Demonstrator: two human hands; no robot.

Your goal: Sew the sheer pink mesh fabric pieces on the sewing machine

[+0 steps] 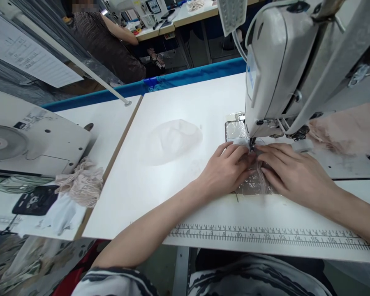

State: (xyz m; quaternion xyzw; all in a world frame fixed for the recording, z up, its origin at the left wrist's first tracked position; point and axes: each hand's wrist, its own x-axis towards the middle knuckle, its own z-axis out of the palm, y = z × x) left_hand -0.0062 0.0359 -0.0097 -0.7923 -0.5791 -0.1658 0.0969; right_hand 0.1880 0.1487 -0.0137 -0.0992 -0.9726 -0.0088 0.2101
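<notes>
My left hand (226, 168) and my right hand (288, 172) lie flat, fingers stretched out, on a thin sheer piece of fabric (255, 184) at the needle (251, 144) of a grey-white sewing machine (283, 65). The fingertips of both hands meet just in front of the presser foot and press the fabric onto the machine bed. A metal needle plate (234, 128) shows behind my left hand. Neither hand grips anything; both rest on the cloth.
A pale translucent fabric piece (172, 139) lies on the white table (160, 193) to the left. Pink fabric (342, 129) is heaped right of the machine. A printed ruler (265, 236) runs along the front edge. A second machine (33, 139) and lace scraps (80, 183) sit far left. Another person (105, 37) sits beyond.
</notes>
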